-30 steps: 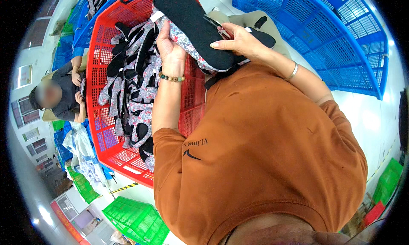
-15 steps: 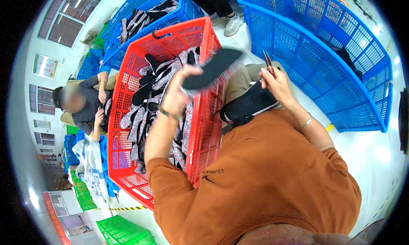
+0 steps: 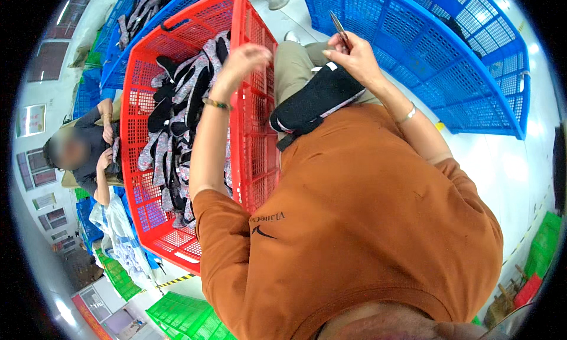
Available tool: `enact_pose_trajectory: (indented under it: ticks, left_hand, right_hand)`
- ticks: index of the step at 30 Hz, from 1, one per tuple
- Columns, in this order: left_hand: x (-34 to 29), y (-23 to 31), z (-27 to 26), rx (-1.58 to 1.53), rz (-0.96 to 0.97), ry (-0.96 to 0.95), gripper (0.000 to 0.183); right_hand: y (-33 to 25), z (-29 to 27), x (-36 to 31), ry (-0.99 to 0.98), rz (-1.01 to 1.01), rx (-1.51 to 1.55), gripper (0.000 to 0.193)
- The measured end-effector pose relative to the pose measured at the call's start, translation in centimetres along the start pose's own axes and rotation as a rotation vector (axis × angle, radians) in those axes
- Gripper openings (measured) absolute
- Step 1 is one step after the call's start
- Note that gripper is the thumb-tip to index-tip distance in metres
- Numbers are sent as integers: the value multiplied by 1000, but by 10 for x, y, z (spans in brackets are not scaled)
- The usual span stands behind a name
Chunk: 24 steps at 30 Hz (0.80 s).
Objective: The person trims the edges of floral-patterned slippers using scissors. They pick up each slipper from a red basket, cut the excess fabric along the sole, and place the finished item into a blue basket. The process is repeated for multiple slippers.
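- Left hand [image 3: 245,55] at about 11 o'clock, raised over the red crate [image 3: 251,163], fingers curled loosely; grip holding nothing visible, hovering just above the pile.
- Right hand [image 3: 354,57] at about 12 o'clock, grip pinched closed on small metal scissors [image 3: 338,27], blades pointing up and away toward the blue crate [image 3: 449,62].
- Black slipper sole [image 3: 316,98] with patterned edge lying across the lap, just below the right hand, touching the wrist side of that hand; slanted from 1 o'clock down toward 9 o'clock.
- Red crate at 9 to 11 o'clock of the body, holding a heap of black and floral slipper pieces [image 3: 177,121] along its middle.
- Blue crate at 1 to 2 o'clock, well apart from the red one, beyond the knees.
- Another person [image 3: 88,151] seated at 9 o'clock, on the far side of the red crate, hands near its rim.
- Green crates [image 3: 177,316] at 7 o'clock on the floor.
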<state>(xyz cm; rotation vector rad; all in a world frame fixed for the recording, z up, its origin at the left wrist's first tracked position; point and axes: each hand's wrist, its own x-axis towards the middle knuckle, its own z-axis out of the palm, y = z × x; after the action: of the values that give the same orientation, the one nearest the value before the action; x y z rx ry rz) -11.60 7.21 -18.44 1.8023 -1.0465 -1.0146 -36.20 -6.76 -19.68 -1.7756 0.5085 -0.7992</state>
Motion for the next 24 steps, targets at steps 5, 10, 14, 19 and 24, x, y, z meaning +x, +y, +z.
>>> enact_pose_trajectory:
  ticks: [5,10,14,19,24]
  left_hand:
    - [-20,-41,74,481,-130,-417,68]
    - [-29,-27,87,583,-60,-295,71]
    - [-41,-25,96,534,94,-155,69]
    - [-54,-35,103,583,188,-59,64]
    - [-61,-18,116,807,332,45,58]
  right_hand:
    - [15,3,5,29,38,1,18]
    - [50,-14,16,13,35,-172,29]
    - [80,-37,13,-216,241,-768,50]
    - [91,-58,-8,-450,456,-580,56]
    - [103,-65,-24,-381,492,-617,48]
